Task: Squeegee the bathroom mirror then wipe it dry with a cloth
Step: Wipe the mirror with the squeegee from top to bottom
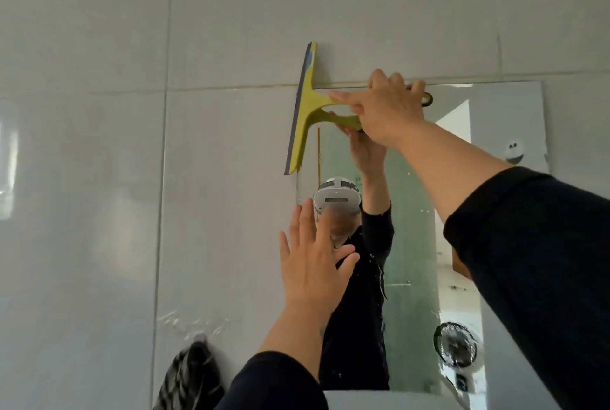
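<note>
A frameless mirror (412, 211) hangs on the white tiled wall, wet with drips down its lower left part. My right hand (386, 109) grips the handle of a yellow-green squeegee (308, 106). Its grey blade stands nearly upright at the mirror's top left corner, half above the top edge and over the tile. My left hand (313, 264) is open with fingers spread, flat near the mirror's left edge below the squeegee. A striped black-and-white cloth (191, 373) hangs on the wall at the lower left.
White glossy wall tiles (99, 145) surround the mirror. A white basin rim (379, 399) shows at the bottom. The mirror reflects a person in dark sleeves with a headset, a small fan and a doorway.
</note>
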The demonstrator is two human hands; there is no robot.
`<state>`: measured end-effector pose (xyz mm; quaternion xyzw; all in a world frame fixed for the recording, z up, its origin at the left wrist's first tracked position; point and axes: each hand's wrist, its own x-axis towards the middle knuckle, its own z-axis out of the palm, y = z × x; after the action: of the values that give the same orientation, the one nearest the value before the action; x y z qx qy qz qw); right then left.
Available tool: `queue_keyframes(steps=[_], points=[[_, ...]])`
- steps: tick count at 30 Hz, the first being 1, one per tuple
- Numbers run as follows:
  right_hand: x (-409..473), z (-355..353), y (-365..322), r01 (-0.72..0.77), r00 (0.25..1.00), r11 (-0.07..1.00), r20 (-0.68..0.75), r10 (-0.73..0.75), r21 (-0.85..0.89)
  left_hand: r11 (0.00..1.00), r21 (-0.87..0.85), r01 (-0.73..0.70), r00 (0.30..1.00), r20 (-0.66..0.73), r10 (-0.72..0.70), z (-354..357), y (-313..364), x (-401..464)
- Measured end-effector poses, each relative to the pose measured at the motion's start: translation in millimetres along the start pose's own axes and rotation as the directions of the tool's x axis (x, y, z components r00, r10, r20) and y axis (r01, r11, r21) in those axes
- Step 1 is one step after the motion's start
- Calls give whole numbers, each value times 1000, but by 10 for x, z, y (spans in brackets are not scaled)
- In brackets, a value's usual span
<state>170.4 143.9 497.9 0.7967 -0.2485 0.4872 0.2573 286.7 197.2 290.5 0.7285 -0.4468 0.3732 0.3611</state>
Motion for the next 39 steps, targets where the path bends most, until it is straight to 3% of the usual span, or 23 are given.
queue_keyframes(steps=[11, 25, 39], points=[[79, 68, 200, 137, 990, 986, -31, -141, -100, 998, 14, 67, 997, 48, -67, 160, 130, 86], [-209, 57, 583, 125, 992, 980, -14, -128, -153, 999, 25, 34, 998, 43, -35, 256, 490, 90], [-623, -88, 1357, -64, 997, 990, 42, 70, -124, 995, 9, 96, 991, 94, -96, 334, 636, 84]])
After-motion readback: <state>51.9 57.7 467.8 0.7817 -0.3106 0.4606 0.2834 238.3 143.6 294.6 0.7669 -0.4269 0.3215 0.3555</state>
